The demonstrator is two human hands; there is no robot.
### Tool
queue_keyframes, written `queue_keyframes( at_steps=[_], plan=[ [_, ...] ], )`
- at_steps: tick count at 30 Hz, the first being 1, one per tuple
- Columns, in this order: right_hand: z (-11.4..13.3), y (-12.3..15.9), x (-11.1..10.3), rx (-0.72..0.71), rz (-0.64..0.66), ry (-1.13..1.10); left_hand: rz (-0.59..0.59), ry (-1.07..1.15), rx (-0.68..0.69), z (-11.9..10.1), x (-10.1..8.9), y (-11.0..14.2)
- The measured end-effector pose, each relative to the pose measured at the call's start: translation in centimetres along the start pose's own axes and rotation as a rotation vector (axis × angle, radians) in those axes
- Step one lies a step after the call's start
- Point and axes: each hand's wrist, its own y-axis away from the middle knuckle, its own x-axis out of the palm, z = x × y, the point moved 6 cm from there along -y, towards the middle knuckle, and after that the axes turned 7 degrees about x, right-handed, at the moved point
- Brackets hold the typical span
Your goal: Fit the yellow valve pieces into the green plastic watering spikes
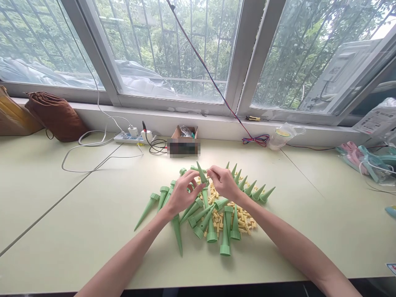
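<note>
My left hand (pixel 183 193) is closed on a green plastic cone-shaped spike (pixel 201 172), its thumb and fingers around the lower part and the pointed tip up. Right beside that spike, my right hand (pixel 225 181) is pinched shut; whatever lies between its fingertips is hidden. Below both hands lies a loose heap of green spikes with ribbed caps (pixel 225 247), pointing various ways. Small pale yellow plastic pieces (pixel 244 218) are piled among them. To the right of my right hand, several green cones (pixel 258 192) stand in a slanting row, tips up.
At the back of the pale table (pixel 77 231) are a power strip (pixel 122 137) with white cables, a small open box (pixel 185 133), a coiled red-blue wire (pixel 258 141) and a clear plastic cup (pixel 279 138). A brown pouch (pixel 57 117) sits far left, clips in plastic (pixel 368 161) far right.
</note>
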Motion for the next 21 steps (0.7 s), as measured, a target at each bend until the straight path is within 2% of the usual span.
queue_keyframes(
  at_steps=[4,6,9,11,14,17,21],
  plan=[
    [0.1,-0.1,-0.2,0.019,-0.008,-0.018,-0.038,-0.079,0.071,-0.4,0.0,0.0],
    [0.2,-0.1,-0.4,0.034,-0.029,-0.025,-0.068,-0.033,0.015,-0.2,-0.2,0.0],
    [0.3,-0.1,-0.9,0.059,-0.071,-0.041,-0.095,0.146,-0.157,0.8,-0.5,0.0],
    [0.4,-0.1,-1.0,0.055,-0.085,-0.045,-0.05,0.295,-0.292,1.6,-0.2,0.1],
    [0.7,0.0,-0.9,0.003,-0.067,-0.033,0.133,0.512,-0.491,2.3,1.1,0.5],
    [1.0,0.2,-0.5,-0.074,-0.03,-0.003,0.287,0.676,-0.615,2.1,2.3,1.0],
    [1.3,0.2,-0.2,-0.147,0.013,0.022,0.275,0.743,-0.671,1.8,2.5,1.1]
  ],
)
